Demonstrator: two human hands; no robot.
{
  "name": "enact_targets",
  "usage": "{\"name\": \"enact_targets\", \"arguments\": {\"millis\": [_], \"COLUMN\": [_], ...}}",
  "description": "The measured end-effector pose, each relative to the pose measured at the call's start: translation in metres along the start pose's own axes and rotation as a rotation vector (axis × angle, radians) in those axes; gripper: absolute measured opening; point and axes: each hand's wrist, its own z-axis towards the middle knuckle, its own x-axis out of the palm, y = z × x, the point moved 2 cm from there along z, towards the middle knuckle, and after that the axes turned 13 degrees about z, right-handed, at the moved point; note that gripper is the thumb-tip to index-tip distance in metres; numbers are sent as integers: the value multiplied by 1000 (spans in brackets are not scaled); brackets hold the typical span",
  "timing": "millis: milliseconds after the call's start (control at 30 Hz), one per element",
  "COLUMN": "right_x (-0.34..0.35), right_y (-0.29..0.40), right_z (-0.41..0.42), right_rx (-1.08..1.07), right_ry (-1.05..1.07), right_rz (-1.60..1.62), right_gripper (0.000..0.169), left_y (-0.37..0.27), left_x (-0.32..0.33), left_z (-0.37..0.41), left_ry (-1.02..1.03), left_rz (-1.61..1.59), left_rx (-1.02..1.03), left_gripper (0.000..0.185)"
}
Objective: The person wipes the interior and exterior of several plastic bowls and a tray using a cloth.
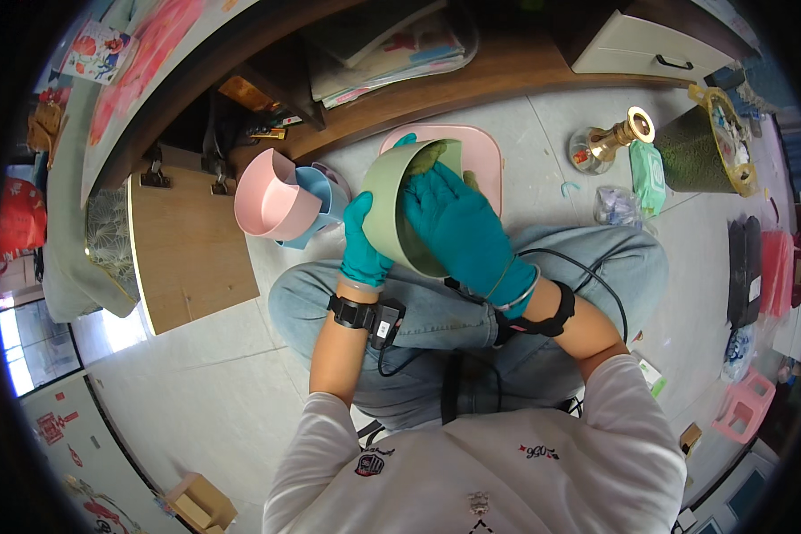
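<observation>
A light green plastic container (379,193), tilted with its cut-out mouth towards the right, is held above my crossed legs. My left hand (366,247), in a teal glove, grips it from the left, thumb on the outer wall and fingertips showing at its far side. Inside the mouth is my right hand (457,227), also gloved in teal, its fingers pressing a fuzzy olive-green cloth (428,157) to the inner wall. Part of the cloth is hidden behind the fingers. Beyond the container lies a pink plastic tray (486,150), partly covered by it.
A pink container (274,200) leans over a blue one (330,200) at left, near an open cabinet door (190,253). To the right stand a glass vase with a gold neck (601,147), a green wipes pack (646,170) and a filled waste bin (694,150). A black cable (604,280) crosses my knee.
</observation>
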Motion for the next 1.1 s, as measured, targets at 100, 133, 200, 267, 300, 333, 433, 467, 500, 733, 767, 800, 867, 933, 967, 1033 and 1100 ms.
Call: {"name": "enact_targets", "arguments": {"millis": [100, 133, 200, 267, 300, 333, 433, 467, 500, 733, 767, 800, 867, 933, 967, 1033, 1100], "right_x": [23, 22, 12, 8, 8, 11, 13, 12, 8, -30, -41, -52, -74, -91, -95, -104, -108], "right_y": [4, 6, 9, 16, 19, 19, 19, 13, 10, 33, 31, 26, 11, -5, -11, -22, -22], "right_z": [-11, -10, -10, -25, -31, -33, -33, -29, -26, -21, -20, -18, -12, -16, -18, -21, -19], "right_rx": [140, 209, 405, 189, 82, 102, 97, 56, 12, -115, -148, -181, -84, 264, 356, 446, 339], "right_ry": [23, 60, 227, 121, 67, 40, 25, 58, 92, 8, -8, -24, 124, 27, -54, -254, -351], "right_rz": [194, 260, 414, 212, 108, 119, 194, 243, 289, 671, 785, 895, 1551, 1693, 1691, 1621, 1431], "right_gripper": [26, 22, 14, 10, 9, 9, 10, 10, 10, 9, 10, 12, 17, 21, 23, 27, 29], "left_y": [-1, -3, -3, -12, -16, -17, -13, -11, -14, -36, -34, -31, -28, -21, -20, -22, -17], "left_x": [6, 11, 17, 25, 30, 34, 12, 9, 17, 61, 49, 37, 21, 9, 9, 23, 13], "left_z": [-2, -4, -8, -7, -6, -5, -13, -12, -8, -6, -7, -7, -8, -4, -6, -8, -5], "left_ry": [113, 84, -50, 38, 87, 113, -3, -6, -8, 378, 285, 198, -43, -23, -19, -6, 33], "left_rz": [-13, -29, -67, 57, 118, 117, 163, 151, 136, -183, -119, -56, -34, -165, -105, 10, 12], "left_rx": [32, 13, -50, 98, 173, 185, 76, 130, 187, 363, 323, 274, 155, 239, 248, 260, 203], "left_gripper": [70, 75, 86, 89, 90, 93, 93, 93, 93, 100, 91, 83, 63, 44, 44, 43, 65]}}
